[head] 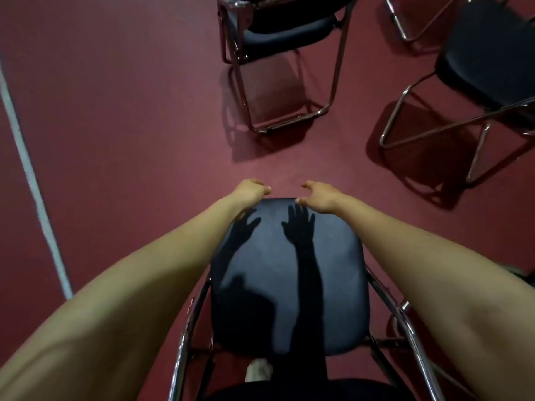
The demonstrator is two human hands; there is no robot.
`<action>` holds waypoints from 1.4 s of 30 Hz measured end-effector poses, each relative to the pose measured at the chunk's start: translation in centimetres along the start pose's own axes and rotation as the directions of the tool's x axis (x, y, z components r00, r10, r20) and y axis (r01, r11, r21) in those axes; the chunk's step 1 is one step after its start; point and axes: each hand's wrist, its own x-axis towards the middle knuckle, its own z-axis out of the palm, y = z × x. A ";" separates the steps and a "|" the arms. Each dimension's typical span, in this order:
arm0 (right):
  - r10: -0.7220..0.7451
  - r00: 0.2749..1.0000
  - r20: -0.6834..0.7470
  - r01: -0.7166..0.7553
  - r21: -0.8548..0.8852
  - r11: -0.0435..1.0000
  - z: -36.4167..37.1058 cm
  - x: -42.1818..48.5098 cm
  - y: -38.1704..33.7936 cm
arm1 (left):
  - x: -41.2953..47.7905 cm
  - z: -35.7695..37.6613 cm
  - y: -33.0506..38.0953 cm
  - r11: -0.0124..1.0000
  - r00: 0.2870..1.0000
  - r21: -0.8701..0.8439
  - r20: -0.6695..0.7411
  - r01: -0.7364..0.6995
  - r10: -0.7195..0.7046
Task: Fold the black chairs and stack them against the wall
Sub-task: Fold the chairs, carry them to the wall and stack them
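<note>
Nearest chair (289, 270) stands unfolded on red floor (130, 111), w/ 2 other chairs (289, 27) beyond. R hand (318, 195) over seat's far edge, fingers loose, holding nothing. L hand (251, 190) at left corner; grip can't tell.

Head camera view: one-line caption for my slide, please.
Left hand and right hand at the far edge of a black chair seat; two more chairs stand unfolded beyond.

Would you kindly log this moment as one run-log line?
stage: pre-fold | nearest chair: unfolded | left hand: curled at seat's far edge, grip unclear | right hand: open there | far chair, right chair: unfolded
</note>
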 end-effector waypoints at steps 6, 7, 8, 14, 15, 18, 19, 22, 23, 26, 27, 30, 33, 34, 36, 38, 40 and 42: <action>0.037 0.998 0.058 -0.036 -0.029 0.999 1.2 5.2 2.6 | 6.0 3.3 -0.7 0.983 0.999 0.185 0.046 -0.004 -0.005; 0.039 0.997 0.064 -0.036 -0.039 0.999 1.4 6.0 3.2 | 7.0 3.8 -1.0 0.976 0.999 0.217 0.049 0.002 -0.013; 0.041 0.997 0.068 -0.038 -0.048 0.998 1.7 6.7 3.8 | 7.7 4.3 -1.2 0.970 0.999 0.241 0.047 0.007 -0.019; 0.070 0.992 0.104 -0.063 -0.068 0.996 3.7 10.4 6.6 | 11.7 6.9 -3.3 0.919 0.997 0.393 0.045 0.038 -0.061; 0.072 0.991 0.112 -0.064 -0.080 0.995 4.1 10.7 6.8 | 12.3 7.2 -3.8 0.910 0.997 0.412 0.047 0.043 -0.068; 0.093 0.990 0.105 -0.079 -0.132 0.988 5.1 11.4 7.3 | 13.7 7.9 -4.9 0.875 0.994 0.480 0.049 0.063 -0.099; 0.100 0.991 0.090 -0.086 -0.149 0.985 5.3 11.6 7.4 | 14.1 8.1 -5.1 0.844 0.992 0.532 0.051 0.070 -0.115; 0.110 0.993 0.040 -0.102 -0.180 0.978 6.0 11.8 7.3 | 14.7 8.1 -5.5 0.751 0.990 0.655 0.028 0.084 -0.136; 0.114 0.993 0.025 -0.107 -0.186 0.977 6.2 11.8 7.3 | 14.7 8.2 -5.6 0.736 0.991 0.671 0.015 0.086 -0.130; 0.118 0.993 -0.010 -0.118 -0.177 0.977 6.4 11.6 6.9 | 14.4 8.2 -5.7 0.716 0.994 0.694 0.006 0.077 -0.112; 0.120 0.993 -0.020 -0.122 -0.155 0.980 6.2 11.6 6.8 | 14.3 8.1 -5.6 0.710 0.993 0.700 0.011 0.078 -0.120; 0.131 0.991 0.012 -0.128 -0.118 0.985 5.1 11.7 6.5 | 14.2 7.8 -5.2 0.683 0.986 0.724 0.025 0.096 -0.165; 0.129 0.991 0.027 -0.124 -0.147 0.981 5.2 12.3 6.6 | 15.1 7.7 -5.4 0.676 0.987 0.727 -0.011 0.118 -0.161; 0.130 0.991 0.023 -0.125 -0.158 0.979 5.6 12.4 6.7 | 15.3 7.7 -5.6 0.674 0.989 0.731 -0.017 0.111 -0.145; 0.121 0.993 -0.001 -0.119 -0.204 0.972 6.7 12.8 7.1 | 16.0 8.0 -6.3 0.672 0.995 0.737 -0.017 0.077 -0.096; 0.119 0.992 -0.038 -0.125 -0.251 0.960 7.2 13.1 7.2 | 16.6 8.3 -6.8 0.685 0.998 0.727 -0.015 0.048 -0.054; 0.120 0.991 -0.059 -0.131 -0.278 0.952 7.3 13.1 7.1 | 16.7 8.4 -7.2 0.700 1.000 0.714 -0.007 0.026 -0.030; 0.115 0.991 -0.069 -0.130 -0.287 0.949 7.2 12.5 6.8 | 16.2 8.1 -7.3 0.721 1.000 0.693 0.003 0.005 -0.010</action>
